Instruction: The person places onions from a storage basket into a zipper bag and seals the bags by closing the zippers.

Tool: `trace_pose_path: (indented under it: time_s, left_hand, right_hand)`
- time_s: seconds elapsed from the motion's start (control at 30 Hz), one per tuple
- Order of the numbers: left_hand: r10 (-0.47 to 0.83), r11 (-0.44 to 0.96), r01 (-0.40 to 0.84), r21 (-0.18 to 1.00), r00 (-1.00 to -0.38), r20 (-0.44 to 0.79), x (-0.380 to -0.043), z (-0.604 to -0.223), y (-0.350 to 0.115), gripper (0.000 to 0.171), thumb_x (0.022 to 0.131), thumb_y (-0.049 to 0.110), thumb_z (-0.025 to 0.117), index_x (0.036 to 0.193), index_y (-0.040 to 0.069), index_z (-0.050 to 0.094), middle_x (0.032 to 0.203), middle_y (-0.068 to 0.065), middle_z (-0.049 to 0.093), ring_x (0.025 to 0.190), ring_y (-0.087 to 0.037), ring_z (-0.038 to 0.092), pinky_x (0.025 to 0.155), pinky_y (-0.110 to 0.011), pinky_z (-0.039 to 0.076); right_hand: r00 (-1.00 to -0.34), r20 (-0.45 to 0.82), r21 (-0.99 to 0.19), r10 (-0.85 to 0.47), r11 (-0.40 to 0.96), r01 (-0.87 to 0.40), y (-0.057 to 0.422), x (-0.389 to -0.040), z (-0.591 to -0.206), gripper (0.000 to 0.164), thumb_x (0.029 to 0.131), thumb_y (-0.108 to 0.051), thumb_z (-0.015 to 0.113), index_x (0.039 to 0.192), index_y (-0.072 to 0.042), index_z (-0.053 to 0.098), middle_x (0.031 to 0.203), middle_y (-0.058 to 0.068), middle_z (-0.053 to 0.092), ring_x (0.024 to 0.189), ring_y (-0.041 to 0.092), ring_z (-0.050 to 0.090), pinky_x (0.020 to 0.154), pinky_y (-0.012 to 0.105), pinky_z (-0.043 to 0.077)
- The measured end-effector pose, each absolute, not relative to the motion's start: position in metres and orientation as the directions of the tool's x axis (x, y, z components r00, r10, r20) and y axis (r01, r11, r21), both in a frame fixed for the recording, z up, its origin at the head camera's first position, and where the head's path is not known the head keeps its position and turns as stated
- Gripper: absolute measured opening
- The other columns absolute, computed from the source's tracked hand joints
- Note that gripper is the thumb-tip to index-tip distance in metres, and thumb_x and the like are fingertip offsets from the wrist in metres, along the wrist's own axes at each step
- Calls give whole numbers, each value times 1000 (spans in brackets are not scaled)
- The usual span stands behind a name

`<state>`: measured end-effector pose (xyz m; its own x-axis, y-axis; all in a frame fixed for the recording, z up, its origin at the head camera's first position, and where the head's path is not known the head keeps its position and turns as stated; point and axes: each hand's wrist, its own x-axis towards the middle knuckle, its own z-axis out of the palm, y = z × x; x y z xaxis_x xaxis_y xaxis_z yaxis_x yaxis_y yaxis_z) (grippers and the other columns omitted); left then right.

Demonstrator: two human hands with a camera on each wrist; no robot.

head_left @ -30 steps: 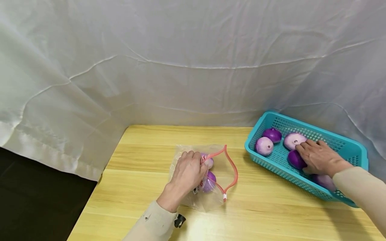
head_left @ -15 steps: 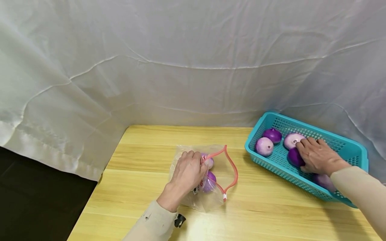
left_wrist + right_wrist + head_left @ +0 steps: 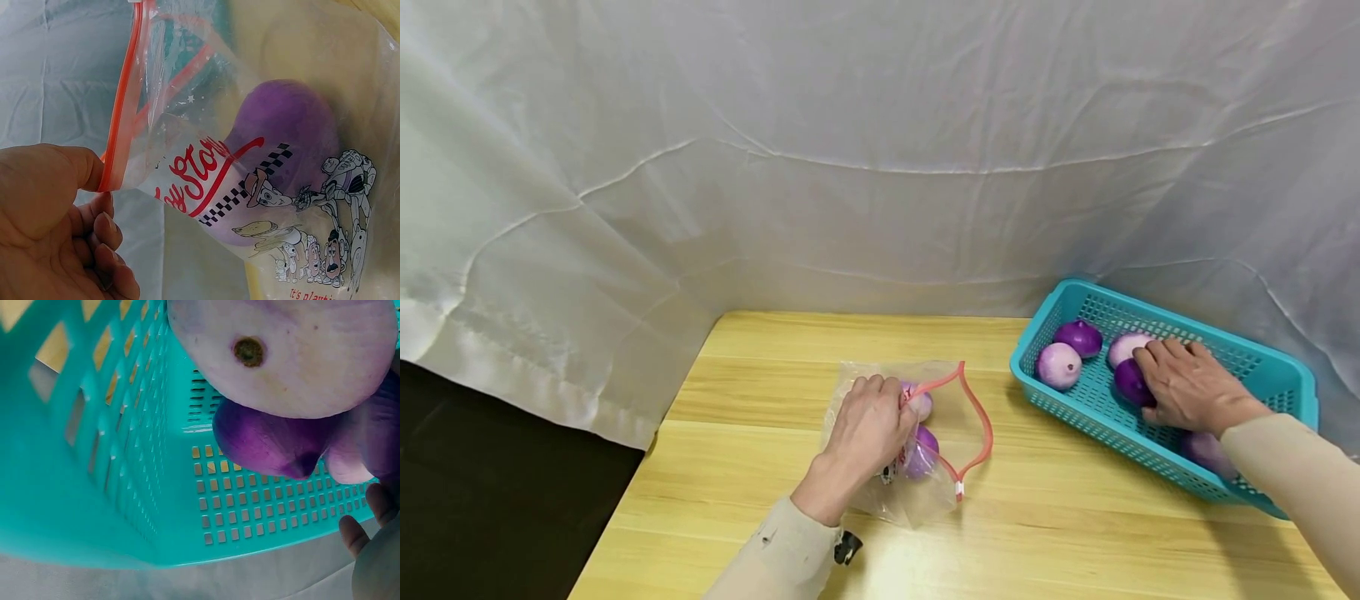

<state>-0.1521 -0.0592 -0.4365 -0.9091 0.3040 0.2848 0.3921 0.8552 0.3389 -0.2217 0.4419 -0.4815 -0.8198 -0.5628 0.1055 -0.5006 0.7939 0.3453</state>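
In the head view my left hand (image 3: 868, 425) pinches the red-orange zip edge of a clear zip bag (image 3: 951, 433) lying on the table. Thumb and forefinger grip that edge in the left wrist view, where red lettering and cartoon figures show on the bag. Two purple onions, one of them a purple onion (image 3: 922, 452) near the mouth, are inside it. The mouth gapes toward the right. My right hand (image 3: 1195, 387) reaches into a turquoise basket (image 3: 1157, 454), fingers curled over a dark purple onion (image 3: 1131, 383). Its far side is hidden by the hand.
Other onions lie in the basket: a pointed purple onion (image 3: 1079, 337), a pale onion (image 3: 1059, 367), another pale onion (image 3: 1126, 347) and one onion (image 3: 1206, 452) under my right wrist. A grey-white cloth (image 3: 880, 167) hangs behind the wooden table (image 3: 760, 367).
My right hand and the dark purple onion have shifted slightly left and back inside the basket, covering more of the pale onion behind. My left hand and the bag have stayed put.
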Motion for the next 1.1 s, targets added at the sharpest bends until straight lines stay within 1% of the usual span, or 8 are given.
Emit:
trace_pose_path:
  time_s: [0.43, 0.63, 0.7, 0.8, 0.87, 0.93, 1.0, 1.1]
  left_hand:
    - [312, 853, 402, 335, -904, 291, -153, -434, -58, 41, 105, 43, 59, 80, 12, 56, 74, 0, 46, 72, -22, 41, 71, -34, 37]
    - [301, 854, 392, 342, -909, 289, -153, -434, -58, 33, 103, 34, 63, 79, 13, 55, 74, 0, 46, 73, -22, 42, 70, -33, 38]
    - [299, 855, 391, 341, -909, 290, -153, -434, -58, 31, 102, 31, 63, 79, 13, 55, 74, 0, 46, 73, -22, 42, 70, -33, 38]
    - [298, 858, 390, 333, -907, 297, -152, -434, -59, 29, 101, 30, 63, 79, 13, 55, 74, 1, 46, 73, -21, 41, 70, -32, 38]
    - [298, 859, 394, 327, -904, 306, -153, -434, -60, 23, 97, 23, 65, 79, 13, 55, 74, 1, 46, 73, -21, 42, 69, -32, 38]
    - [298, 861, 393, 322, -904, 307, -153, -433, -60, 23, 96, 23, 65, 79, 13, 55, 74, 1, 46, 72, -21, 42, 69, -32, 38]
    - [300, 865, 393, 313, -904, 305, -153, -433, -60, 23, 96, 23, 66, 78, 13, 54, 74, 1, 47, 73, -21, 42, 69, -33, 39]
    - [310, 874, 398, 280, -899, 309, -154, -433, -59, 24, 96, 24, 66, 78, 13, 54, 74, 0, 47, 73, -21, 42, 69, -34, 39]
  right_hand:
    - [-787, 210, 369, -580, 792, -486, 442, -227, -477, 99, 64, -58, 88, 127, 8, 50, 114, 30, 58, 105, 50, 57, 88, 66, 48]
    - [-802, 228, 351, -552, 815, -461, 442, -228, -473, 98, 68, -56, 87, 132, 9, 50, 121, 32, 57, 111, 50, 55, 92, 66, 46]
    - [-802, 239, 347, -548, 819, -457, 441, -229, -470, 94, 75, -60, 79, 132, 9, 50, 122, 32, 57, 112, 50, 54, 92, 65, 46]
    - [-792, 270, 342, -547, 824, -453, 439, -230, -466, 99, 90, -81, 46, 131, 9, 49, 122, 32, 57, 110, 50, 54, 91, 65, 46]
    - [-784, 294, 335, -547, 827, -452, 437, -232, -464, 108, 91, -86, 17, 131, 9, 49, 121, 33, 57, 108, 50, 54, 89, 64, 45]
    - [-777, 314, 328, -545, 831, -450, 435, -233, -461, 114, 88, -84, 0, 130, 9, 49, 120, 34, 57, 106, 50, 54, 88, 64, 44]
    - [-776, 323, 318, -541, 835, -449, 433, -233, -459, 113, 89, -85, 3, 130, 10, 49, 119, 34, 56, 105, 50, 53, 88, 64, 44]
    - [-783, 324, 310, -532, 841, -443, 432, -233, -454, 105, 93, -84, 18, 131, 10, 48, 120, 34, 55, 107, 50, 53, 89, 64, 44]
